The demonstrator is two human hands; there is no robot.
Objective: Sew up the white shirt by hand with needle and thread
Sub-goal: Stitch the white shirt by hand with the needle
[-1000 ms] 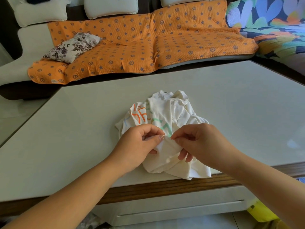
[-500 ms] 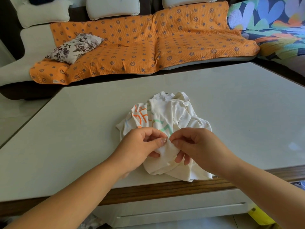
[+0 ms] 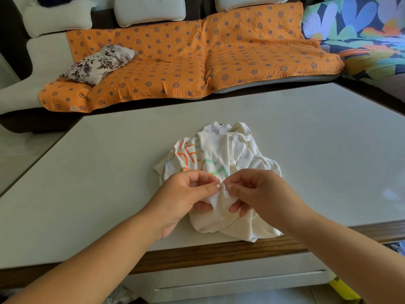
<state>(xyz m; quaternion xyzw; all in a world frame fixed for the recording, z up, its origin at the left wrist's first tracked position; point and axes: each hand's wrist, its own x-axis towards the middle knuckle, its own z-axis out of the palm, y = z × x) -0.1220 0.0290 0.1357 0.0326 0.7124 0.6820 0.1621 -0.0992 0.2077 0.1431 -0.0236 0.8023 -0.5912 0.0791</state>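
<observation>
A crumpled white shirt [image 3: 228, 150] with orange and green print lies bunched on the pale table [image 3: 109, 167] near its front edge. My left hand [image 3: 184, 198] pinches a raised fold of the shirt between thumb and forefinger. My right hand [image 3: 256, 191] pinches the same fold from the other side, fingertips almost touching the left thumb. A tiny glint shows between the fingertips; whether it is the needle I cannot tell. No thread is visible.
Behind the table runs a sofa under an orange patterned cover [image 3: 186, 60], with a floral pillow [image 3: 98, 63] on its left. A colourful leaf-print cover [image 3: 361, 36] lies at the right. The table's wooden front edge [image 3: 219, 251] has a drawer below.
Both hands have drawn closer together on the fold of the shirt. The shirt itself has stayed in place.
</observation>
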